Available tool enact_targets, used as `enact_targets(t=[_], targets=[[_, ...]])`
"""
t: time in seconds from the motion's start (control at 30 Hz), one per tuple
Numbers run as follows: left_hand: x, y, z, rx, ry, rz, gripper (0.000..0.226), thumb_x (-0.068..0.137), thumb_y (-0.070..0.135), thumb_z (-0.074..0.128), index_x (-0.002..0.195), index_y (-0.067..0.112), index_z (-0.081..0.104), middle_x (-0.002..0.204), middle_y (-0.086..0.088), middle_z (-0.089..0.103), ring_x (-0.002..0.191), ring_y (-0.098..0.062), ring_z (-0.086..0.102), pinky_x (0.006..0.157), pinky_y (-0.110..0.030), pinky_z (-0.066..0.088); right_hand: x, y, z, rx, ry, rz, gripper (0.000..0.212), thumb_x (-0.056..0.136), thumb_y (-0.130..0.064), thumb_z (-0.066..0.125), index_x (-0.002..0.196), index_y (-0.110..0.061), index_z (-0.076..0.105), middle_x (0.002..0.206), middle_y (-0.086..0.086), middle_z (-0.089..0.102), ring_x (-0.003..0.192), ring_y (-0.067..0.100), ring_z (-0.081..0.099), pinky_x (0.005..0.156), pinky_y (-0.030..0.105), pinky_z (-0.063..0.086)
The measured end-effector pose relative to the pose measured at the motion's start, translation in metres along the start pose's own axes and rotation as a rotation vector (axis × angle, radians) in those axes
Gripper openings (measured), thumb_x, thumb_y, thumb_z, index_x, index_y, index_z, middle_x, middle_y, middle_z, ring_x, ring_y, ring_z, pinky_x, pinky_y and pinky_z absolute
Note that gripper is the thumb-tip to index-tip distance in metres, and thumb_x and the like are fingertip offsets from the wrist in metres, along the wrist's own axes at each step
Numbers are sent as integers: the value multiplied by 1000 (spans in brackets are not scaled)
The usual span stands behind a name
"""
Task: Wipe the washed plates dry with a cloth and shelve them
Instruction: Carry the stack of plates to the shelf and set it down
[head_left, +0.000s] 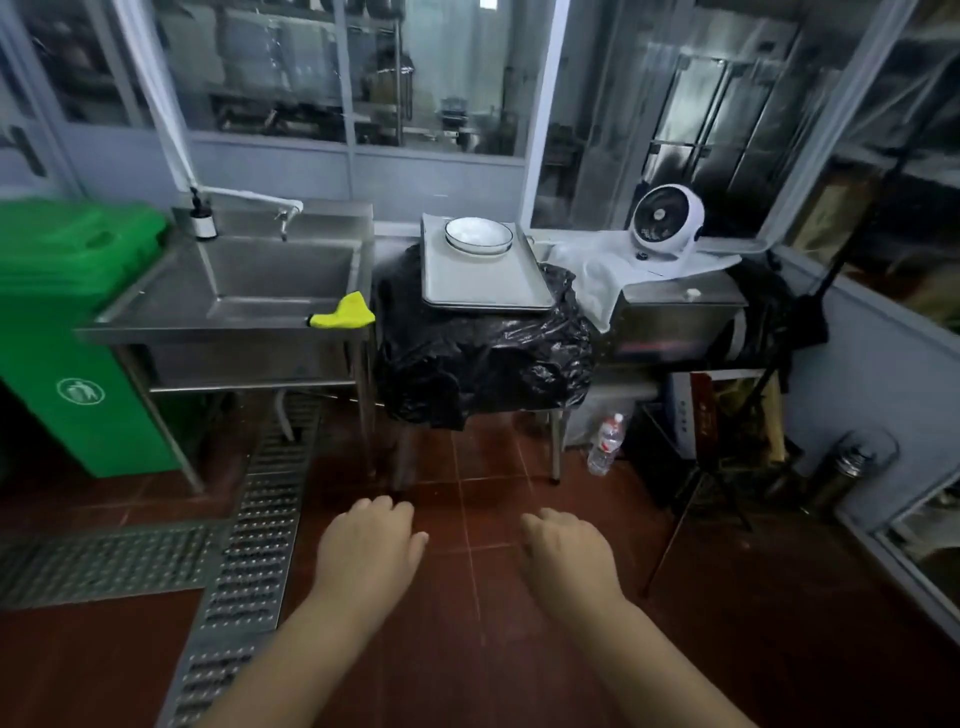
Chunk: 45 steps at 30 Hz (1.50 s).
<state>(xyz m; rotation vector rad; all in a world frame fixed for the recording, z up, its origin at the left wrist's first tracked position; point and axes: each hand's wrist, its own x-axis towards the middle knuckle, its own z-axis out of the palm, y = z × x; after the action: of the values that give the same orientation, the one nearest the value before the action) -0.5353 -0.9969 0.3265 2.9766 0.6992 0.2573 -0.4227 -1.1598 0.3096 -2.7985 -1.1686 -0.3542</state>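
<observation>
Plates (478, 235) stacked on tray (483, 280), well beyond left hand (370, 543) and right hand (567, 548), both loosely curled, empty

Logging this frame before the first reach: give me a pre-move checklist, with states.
1. Both hands free: ok. The left hand and right hand hang over the floor with loosely curled fingers and hold nothing.
2. Plates located: ok. The stacked plates sit at the far end of the metal tray.
3. Cloth located: ok. The yellow cloth lies on the front right corner of the sink rim.
4. Plates wet or dry: cannot tell.
5. Shelf for the dried plates: cannot tell; no target shelf can be picked out.
6. Path to the tray: ok. Bare floor lies between the hands and the tray.
</observation>
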Motion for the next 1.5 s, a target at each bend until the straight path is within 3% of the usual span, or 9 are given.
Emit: enact_targets(t=[0.27,0.43,0.7,0.83,0.93,1.03,1.17,1.3,1.5], targets=[[160,-12,15,-47,8,-116,32,95,44,44,112,24,62,104,8,61,102,-12,55,77,-25,44,174,50,31,12,-81,-42,27,58,-28,80,53,-24,54,52,-4,50,45,14,52,42,24,25],[255,-47,42,-62,18,-149,31,93,43,48,109,22,64,102,6,63,101,-15,57,75,-28,46,269,58,64,75,-132,-75,21,93,-31,47,94,-20,65,91,-1,62,88,21,61,70,32,44],[438,-118,53,-54,50,-95,27,91,44,51,105,23,63,102,5,62,102,-18,57,73,-31,45,453,46,104,62,-146,31,25,94,-34,42,104,-23,63,102,-4,61,101,20,58,76,31,42],[529,-144,54,-27,2,-62,22,77,40,72,80,20,66,79,4,63,81,-20,63,56,-31,45,535,46,115,94,-82,79,17,86,-28,54,78,-15,60,81,3,62,79,30,63,59,33,39],[583,-149,56,-8,-25,-8,28,59,38,85,64,20,65,63,4,59,63,-19,61,44,-26,37,578,57,123,68,-119,131,23,93,-33,44,94,-17,62,96,1,62,93,27,60,69,34,42],[629,-149,66,-16,-44,2,23,87,43,58,96,22,63,95,4,63,95,-18,59,66,-30,44,619,74,137,85,-155,173,27,95,-34,41,103,-20,62,104,-2,62,97,24,58,74,32,46],[693,-147,85,-22,-68,54,19,70,34,77,76,18,68,74,2,61,72,-20,62,50,-27,42,677,103,162,99,-188,215,28,96,-32,42,110,-20,63,109,-1,62,98,23,59,76,32,46],[762,-140,111,11,-60,31,27,95,39,41,107,20,58,106,4,57,102,-16,53,69,-28,37,745,138,195,105,-178,215,26,94,-28,43,106,-17,64,103,0,63,92,23,60,75,32,49],[887,-121,142,-22,-101,-73,35,96,39,40,122,20,52,119,3,57,108,-17,53,76,-30,45,861,211,231,172,-176,188,31,96,-27,44,122,-21,61,115,0,59,98,24,60,73,31,48]])
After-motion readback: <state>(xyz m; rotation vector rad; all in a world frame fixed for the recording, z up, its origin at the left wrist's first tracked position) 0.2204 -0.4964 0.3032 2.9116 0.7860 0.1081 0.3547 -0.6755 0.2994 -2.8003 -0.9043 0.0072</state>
